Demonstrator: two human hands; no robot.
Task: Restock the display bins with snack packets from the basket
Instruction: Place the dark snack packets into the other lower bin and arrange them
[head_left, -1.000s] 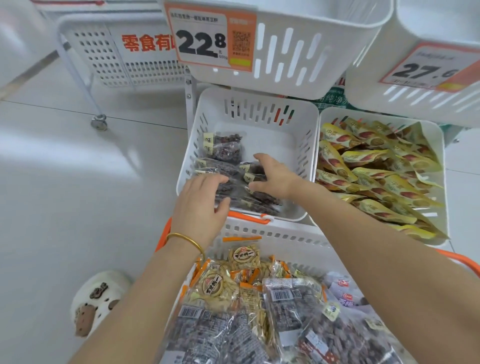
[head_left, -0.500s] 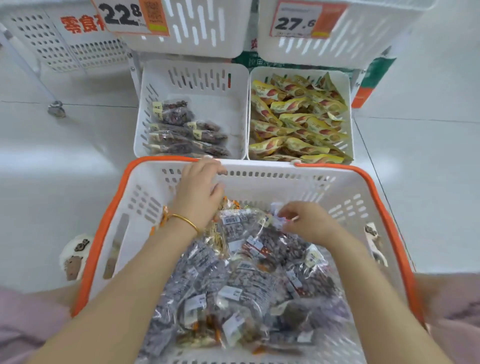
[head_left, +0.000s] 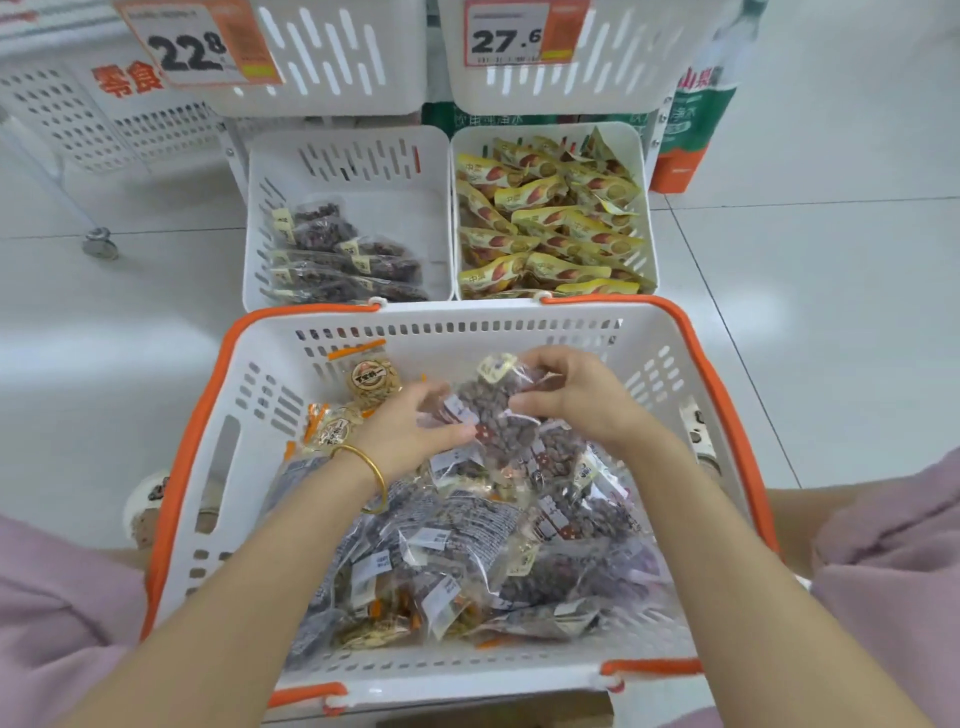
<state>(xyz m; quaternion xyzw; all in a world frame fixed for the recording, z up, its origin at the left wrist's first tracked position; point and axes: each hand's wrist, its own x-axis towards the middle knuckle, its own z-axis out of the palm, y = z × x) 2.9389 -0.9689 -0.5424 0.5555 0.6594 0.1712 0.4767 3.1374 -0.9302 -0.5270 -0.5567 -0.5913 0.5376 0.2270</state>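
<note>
A white basket (head_left: 270, 405) with an orange rim sits in front of me, piled with clear snack packets of dark nuts and some orange-striped packets. My left hand (head_left: 410, 436) and my right hand (head_left: 576, 395) both grip one clear packet of dark nuts (head_left: 498, 410), lifted slightly above the pile. Beyond the basket stand two white display bins: the left bin (head_left: 426, 171) holds several dark nut packets (head_left: 343, 260) along its left and front; the right bin (head_left: 641, 171) is full of yellow packets (head_left: 545, 228).
Two upper bins carry price tags reading 22.8 (head_left: 192, 47) and 27.6 (head_left: 506, 36). A wheeled white rack (head_left: 98, 135) stands at the far left. A green and orange carton (head_left: 696, 119) stands to the right of the bins. White tiled floor surrounds everything.
My hands left the dark nut bin, came back into the basket, and now hold a dark nut packet raised between them. The view tilted down over the basket.
</note>
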